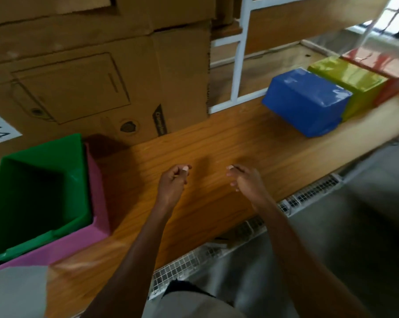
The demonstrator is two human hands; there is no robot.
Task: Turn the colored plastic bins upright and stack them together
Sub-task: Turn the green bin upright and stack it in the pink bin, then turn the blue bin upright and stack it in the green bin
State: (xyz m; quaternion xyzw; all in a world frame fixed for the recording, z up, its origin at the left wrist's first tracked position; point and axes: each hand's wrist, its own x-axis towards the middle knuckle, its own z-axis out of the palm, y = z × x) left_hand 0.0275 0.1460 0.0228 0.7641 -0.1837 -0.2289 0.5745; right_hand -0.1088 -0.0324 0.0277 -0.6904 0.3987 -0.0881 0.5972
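Observation:
A green bin (40,187) stands upright, nested inside a pink bin (97,216) at the left end of the wooden table (217,145). At the far right, three bins lie upside down in a row: a blue bin (306,102), a yellow bin (352,83) and a red bin (386,72). My left hand (173,180) and my right hand (244,180) hover over the middle of the table. Both hold nothing, and their fingers are loosely curled. Neither hand touches any bin.
Large cardboard boxes (90,72) stand stacked behind the table at the left. A white metal frame (239,53) rises behind the table's middle. Wire mesh (217,251) runs along the front edge, above a grey floor.

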